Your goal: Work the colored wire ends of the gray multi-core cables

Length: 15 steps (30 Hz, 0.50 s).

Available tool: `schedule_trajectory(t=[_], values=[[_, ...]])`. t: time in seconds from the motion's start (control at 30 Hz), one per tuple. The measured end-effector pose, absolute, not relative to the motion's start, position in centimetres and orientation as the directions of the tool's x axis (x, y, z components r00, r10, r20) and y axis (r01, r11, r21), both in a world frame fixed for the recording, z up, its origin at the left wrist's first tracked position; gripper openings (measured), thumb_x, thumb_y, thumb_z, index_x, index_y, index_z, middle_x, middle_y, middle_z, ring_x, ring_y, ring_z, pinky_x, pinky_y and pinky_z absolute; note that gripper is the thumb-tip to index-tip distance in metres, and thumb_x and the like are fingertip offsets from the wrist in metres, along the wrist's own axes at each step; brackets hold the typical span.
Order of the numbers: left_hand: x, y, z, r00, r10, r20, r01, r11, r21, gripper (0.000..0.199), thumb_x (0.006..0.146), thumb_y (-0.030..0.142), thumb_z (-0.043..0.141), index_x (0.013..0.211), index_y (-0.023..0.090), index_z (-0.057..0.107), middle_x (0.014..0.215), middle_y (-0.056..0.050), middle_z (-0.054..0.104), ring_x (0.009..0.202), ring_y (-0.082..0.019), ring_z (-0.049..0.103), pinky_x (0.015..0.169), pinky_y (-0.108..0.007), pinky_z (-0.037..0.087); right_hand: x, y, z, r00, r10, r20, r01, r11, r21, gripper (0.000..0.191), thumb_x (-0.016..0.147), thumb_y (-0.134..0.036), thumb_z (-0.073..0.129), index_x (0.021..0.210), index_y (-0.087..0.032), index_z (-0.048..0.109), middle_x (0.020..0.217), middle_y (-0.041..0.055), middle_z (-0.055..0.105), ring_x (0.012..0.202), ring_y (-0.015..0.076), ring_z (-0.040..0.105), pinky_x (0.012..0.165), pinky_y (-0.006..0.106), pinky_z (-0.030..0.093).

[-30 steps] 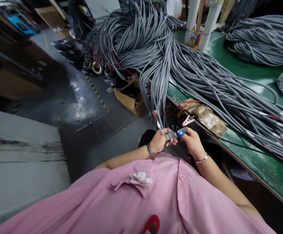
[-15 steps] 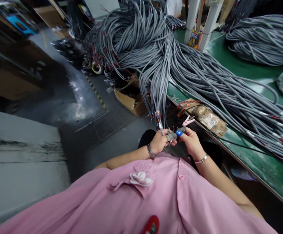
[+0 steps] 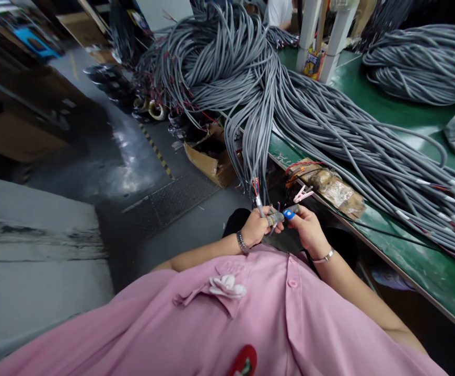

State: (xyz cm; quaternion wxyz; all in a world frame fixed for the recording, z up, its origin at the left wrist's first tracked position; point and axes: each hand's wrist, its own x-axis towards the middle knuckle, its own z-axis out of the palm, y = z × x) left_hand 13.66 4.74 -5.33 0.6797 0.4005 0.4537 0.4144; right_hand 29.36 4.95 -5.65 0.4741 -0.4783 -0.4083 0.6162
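Note:
My left hand (image 3: 255, 228) is closed around a grey cable (image 3: 260, 207), whose stripped end fans out into coloured wires (image 3: 255, 186) above the fist. Close beside it, my right hand (image 3: 308, 227) has thumb and fingers pinched together, with a blue wrap (image 3: 289, 214) on the thumb. Grey coverings show on fingers of both hands. A few thin wires (image 3: 278, 207) poke up between the hands; the fingers hide what the right hand pinches. Just beyond the hands, a bunch of grey cables (image 3: 255, 130) hangs over the bench edge.
Long grey cables (image 3: 352, 130) lie across the green bench (image 3: 419, 261). A taped block (image 3: 339, 196) and a pink clip (image 3: 303, 194) sit at its edge. An open cardboard box (image 3: 207, 164) stands on the floor. A person in white (image 3: 278, 13) is at the far side.
Almost nothing differs. The two hands stay together in the same place, with only slight shifts of the fingers and the cable end.

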Motion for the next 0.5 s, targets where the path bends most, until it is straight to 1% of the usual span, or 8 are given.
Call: schedule_trajectory(t=[0.13, 0.23, 0.3, 0.4, 0.5], values=[[13.6, 4.7, -5.2, 0.238, 0.923, -0.302, -0.198, 0.351, 0.915, 0.032, 0.069, 0.042, 0.072, 0.07, 0.012, 0.059, 0.057, -0.006, 0.064, 0.046, -0.012, 0.059, 0.035, -0.018, 0.022, 29.4, 4.7, -5.5, -0.097, 0.969, -0.229, -0.255, -0.247, -0.935, 0.022, 0.068, -0.036, 0.077, 0.07, -0.019, 0.062, 0.062, -0.0036, 0.056, 0.053, 0.0083, 0.046, 0.053, 0.023, 0.04], [13.6, 4.7, -5.5, 0.276, 0.921, -0.273, -0.155, 0.324, 0.933, 0.031, 0.071, 0.041, 0.07, 0.071, 0.011, 0.061, 0.057, -0.006, 0.064, 0.045, -0.011, 0.057, 0.036, -0.018, 0.023, 29.3, 4.7, -4.5, -0.213, 0.946, -0.245, -0.267, -0.298, -0.917, 0.024, 0.07, -0.039, 0.075, 0.079, -0.02, 0.064, 0.063, -0.002, 0.059, 0.055, 0.0101, 0.052, 0.053, 0.023, 0.042], [13.6, 4.6, -5.7, 0.3, 0.919, -0.258, -0.12, 0.304, 0.945, 0.031, 0.072, 0.041, 0.069, 0.071, 0.011, 0.062, 0.058, -0.006, 0.064, 0.045, -0.011, 0.056, 0.037, -0.018, 0.025, 29.1, 4.8, -3.7, -0.266, 0.938, -0.222, -0.237, -0.287, -0.928, 0.028, 0.071, -0.042, 0.074, 0.085, -0.019, 0.064, 0.064, -0.0005, 0.061, 0.056, 0.0118, 0.055, 0.053, 0.024, 0.043], [13.6, 4.5, -5.8, 0.31, 0.915, -0.258, -0.083, 0.296, 0.951, 0.031, 0.072, 0.041, 0.068, 0.072, 0.011, 0.062, 0.058, -0.006, 0.065, 0.045, -0.01, 0.056, 0.038, -0.019, 0.026, 28.7, 4.8, -3.4, -0.237, 0.952, -0.194, -0.205, -0.244, -0.948, 0.029, 0.07, -0.043, 0.075, 0.079, -0.019, 0.063, 0.06, -0.0007, 0.061, 0.054, 0.0118, 0.054, 0.052, 0.025, 0.044], [13.6, 4.5, -5.8, 0.29, 0.919, -0.265, -0.079, 0.299, 0.951, 0.03, 0.072, 0.04, 0.068, 0.071, 0.011, 0.062, 0.058, -0.005, 0.064, 0.045, -0.01, 0.056, 0.038, -0.019, 0.025, 28.5, 4.8, -4.1, -0.173, 0.966, -0.19, -0.212, -0.225, -0.951, 0.027, 0.069, -0.042, 0.075, 0.073, -0.018, 0.062, 0.058, -0.0018, 0.059, 0.052, 0.0105, 0.051, 0.051, 0.024, 0.042]])
